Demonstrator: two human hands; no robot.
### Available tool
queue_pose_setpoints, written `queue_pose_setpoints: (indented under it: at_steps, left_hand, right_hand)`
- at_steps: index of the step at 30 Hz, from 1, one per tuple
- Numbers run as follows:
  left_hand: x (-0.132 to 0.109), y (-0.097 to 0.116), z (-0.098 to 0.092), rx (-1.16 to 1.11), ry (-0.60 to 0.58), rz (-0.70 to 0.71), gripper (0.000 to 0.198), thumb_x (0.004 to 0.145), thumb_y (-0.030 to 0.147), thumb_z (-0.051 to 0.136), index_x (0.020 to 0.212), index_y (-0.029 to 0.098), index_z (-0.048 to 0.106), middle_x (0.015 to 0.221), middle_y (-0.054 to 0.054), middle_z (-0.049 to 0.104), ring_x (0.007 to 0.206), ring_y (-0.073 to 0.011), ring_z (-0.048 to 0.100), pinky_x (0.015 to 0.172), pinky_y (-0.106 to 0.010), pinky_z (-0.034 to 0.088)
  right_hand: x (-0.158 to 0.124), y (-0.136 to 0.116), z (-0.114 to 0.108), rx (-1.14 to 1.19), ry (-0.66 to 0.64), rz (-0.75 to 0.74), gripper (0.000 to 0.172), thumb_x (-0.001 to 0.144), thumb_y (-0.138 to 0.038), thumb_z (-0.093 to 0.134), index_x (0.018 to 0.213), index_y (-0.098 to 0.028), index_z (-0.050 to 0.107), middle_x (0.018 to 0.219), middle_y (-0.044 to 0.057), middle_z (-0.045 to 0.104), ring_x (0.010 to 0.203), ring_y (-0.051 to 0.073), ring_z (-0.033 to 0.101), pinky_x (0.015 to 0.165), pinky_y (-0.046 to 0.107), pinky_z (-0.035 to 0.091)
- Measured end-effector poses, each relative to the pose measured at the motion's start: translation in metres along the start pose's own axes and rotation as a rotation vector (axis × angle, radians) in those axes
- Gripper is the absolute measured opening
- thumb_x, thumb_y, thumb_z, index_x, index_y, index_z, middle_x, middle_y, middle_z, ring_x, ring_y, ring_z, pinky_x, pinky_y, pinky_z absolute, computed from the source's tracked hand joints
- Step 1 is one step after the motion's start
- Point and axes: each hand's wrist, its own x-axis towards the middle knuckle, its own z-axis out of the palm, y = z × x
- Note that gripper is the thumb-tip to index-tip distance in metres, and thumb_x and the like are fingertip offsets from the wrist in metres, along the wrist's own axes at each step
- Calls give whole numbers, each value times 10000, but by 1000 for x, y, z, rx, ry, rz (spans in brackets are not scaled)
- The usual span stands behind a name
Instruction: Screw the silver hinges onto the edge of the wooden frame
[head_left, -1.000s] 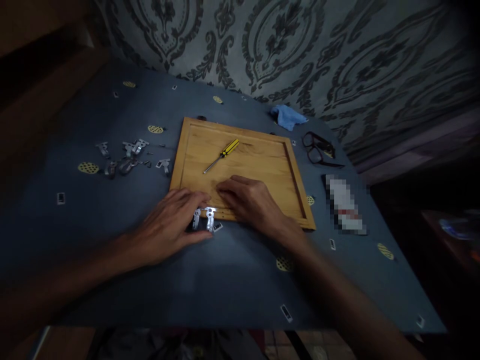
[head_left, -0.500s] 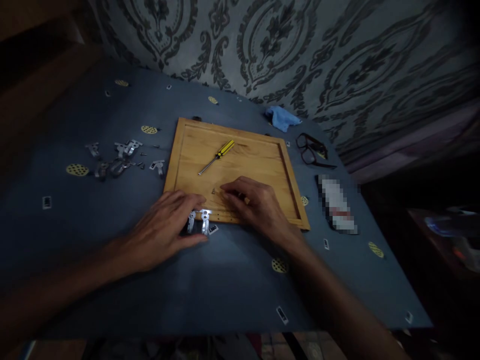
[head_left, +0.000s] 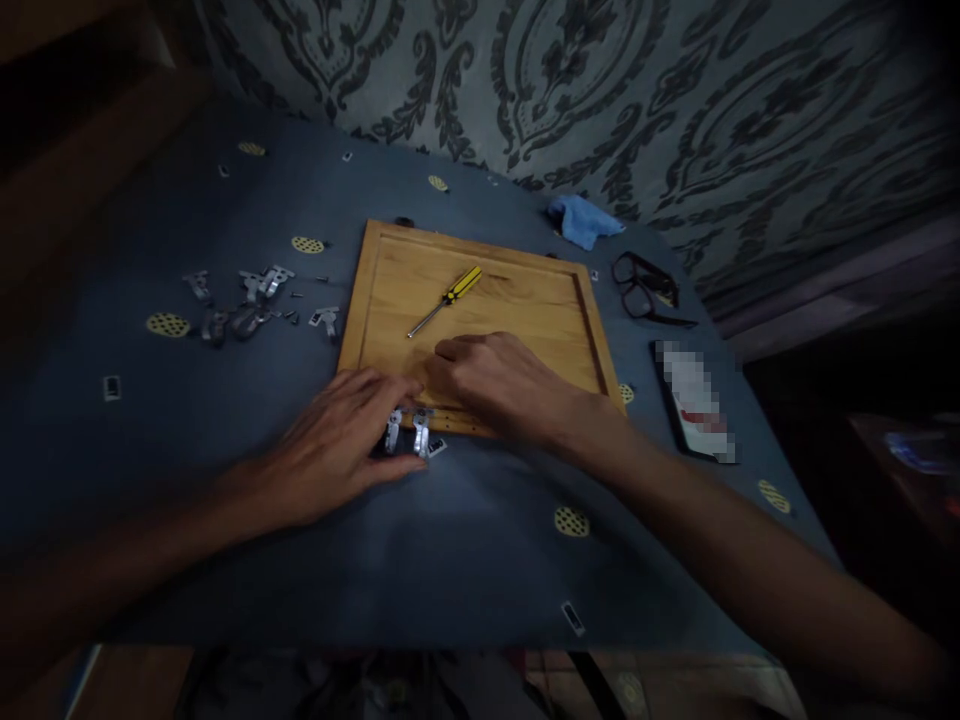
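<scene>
A wooden panel (head_left: 517,300) with a raised frame lies on the table. At its near edge sit bright metal hinge parts (head_left: 421,432). My left hand (head_left: 334,425) grips around these parts, its fingers over the panel's near left corner and its thumb below the hinge. My right hand (head_left: 491,380) is closed, palm down, over the panel just right of the hinge. Its fingertips point toward the hinge, and whatever they hold is hidden. On the panel beyond my hands rests a yellow-and-black screwdriver (head_left: 461,287), its tip toward me.
Left of the panel lie several metal hinges (head_left: 259,285) and a few loose screws (head_left: 294,317). To the right are glasses (head_left: 637,300) and a phone (head_left: 694,400); a blue cloth (head_left: 585,220) lies by the patterned wall (head_left: 465,70).
My right hand has moved left toward the hinge, its fingers curling in. The small screw seen on the panel by its fingertips is out of sight. My left hand keeps its place at the hinge.
</scene>
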Motion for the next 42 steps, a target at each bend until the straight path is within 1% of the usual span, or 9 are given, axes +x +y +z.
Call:
queue_pose_setpoints:
  at_steps: [2,4,9,11,13,16,25,32,42]
  left_hand:
    - [-1,0,1,-3,-4,-12,384,931,397,756,1202,228,542,1135,-49,699,1095,-272,653,953,-420,526]
    - [-1,-1,2,-2,0,-13,393,934,400,749,1220,231,539,1160,-52,694,1112,-274,648,970,-425,522]
    - [-2,-2,3,-2,8,-1,439,937,399,746,1275,229,524,1181,-54,691,1119,-273,644,969,-415,518]
    - [-2,-2,4,-6,13,3,456,927,389,759,1281,224,523,1167,-51,696,1101,-269,649,957,-405,519]
    - [-2,-2,4,2,19,6,483,916,381,777,1288,217,516,1171,-54,696,1101,-267,648,960,-400,515]
    - [-2,-2,5,8,20,4,495,904,387,792,1281,225,514,1183,-51,693,1112,-268,643,967,-403,509]
    - [0,-1,6,-32,-7,-54,374,881,349,783,1167,248,566,1129,-40,692,1067,-272,641,918,-408,507]
    - [2,0,5,-53,-4,-49,396,843,302,818,1138,230,565,1059,-36,681,1021,-271,635,877,-391,498]
    - [3,2,4,-19,-5,-47,420,808,278,856,1101,228,559,1054,-27,671,1015,-267,632,887,-389,499]
  right_hand:
    - [2,0,1,-36,-13,4,239,889,-1,535,886,-154,719,810,96,709,672,181,559,580,348,230]
    - [-1,1,5,45,56,45,203,893,-30,556,844,-163,701,791,76,700,646,161,556,574,330,256]
    - [-24,-6,16,761,320,178,106,872,-119,612,899,-188,688,772,2,703,652,124,621,602,244,442]
    - [-33,-13,18,1028,325,233,42,864,-182,669,903,-193,681,775,-3,707,661,119,628,607,234,480]
    - [-37,-19,20,1227,294,279,94,840,-231,736,893,-194,668,793,3,705,687,118,635,627,231,512]
    - [-37,-24,25,1386,245,334,150,812,-222,774,896,-195,654,820,10,695,728,117,644,659,227,541]
    - [-28,-24,31,1450,163,373,179,802,-233,789,909,-208,648,778,-4,666,698,116,623,634,229,538]
    - [-25,-25,28,1479,133,418,155,796,-179,765,897,-199,648,759,-12,652,679,99,606,615,212,525]
    - [-20,-18,25,1464,32,420,201,795,-227,800,904,-189,636,735,-17,639,640,96,595,590,210,523]
